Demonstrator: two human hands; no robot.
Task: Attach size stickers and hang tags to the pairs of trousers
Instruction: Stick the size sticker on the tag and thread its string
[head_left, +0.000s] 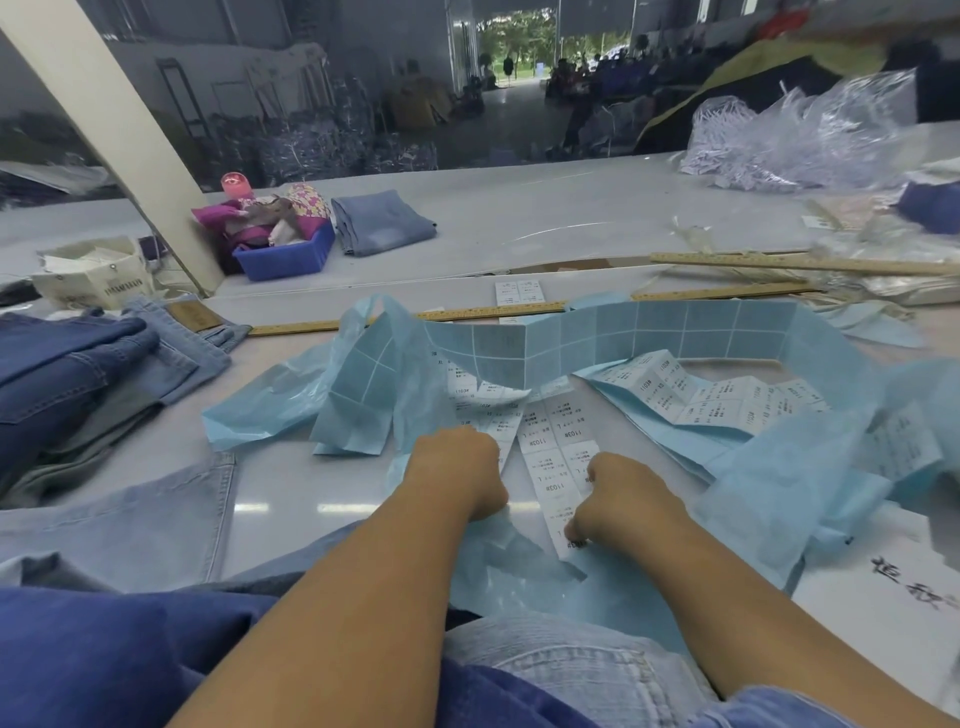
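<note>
On the grey table (519, 218) in front of us lies a tangle of pale blue backing paper (582, 332) with white size stickers (558, 457) still on parts of it. On the nearest strip we read "1103#" and a letter "L" on several stickers; further up one reads "XL". The rest of the print is too small to make out. At the right edge a white sheet (883, 587) shows black brush-style characters that we cannot read.

To the left sits a stack of jeans (88, 364), dark blue on light blue, the light pair showing a brown waistband patch. More denim lies across our lap and the near table edge. Behind the stack stands a cream box (93, 278) with printed lettering, blurred. Two wooden rulers (467, 313) run across the table beyond the paper. Further back are a blue tray (291, 257) of colourful cloth, folded jeans (382, 221) beside it, and at the far right a heap of clear plastic (800, 135).

Both forearms reach forward over the denim. Our left hand (457, 473) is curled, knuckles up, pinching the edge of a sticker strip and the blue paper. Our right hand (618, 499) is also curled, thumb and fingers gripping the near end of the "1103#" strip. The strip runs between the two hands.
</note>
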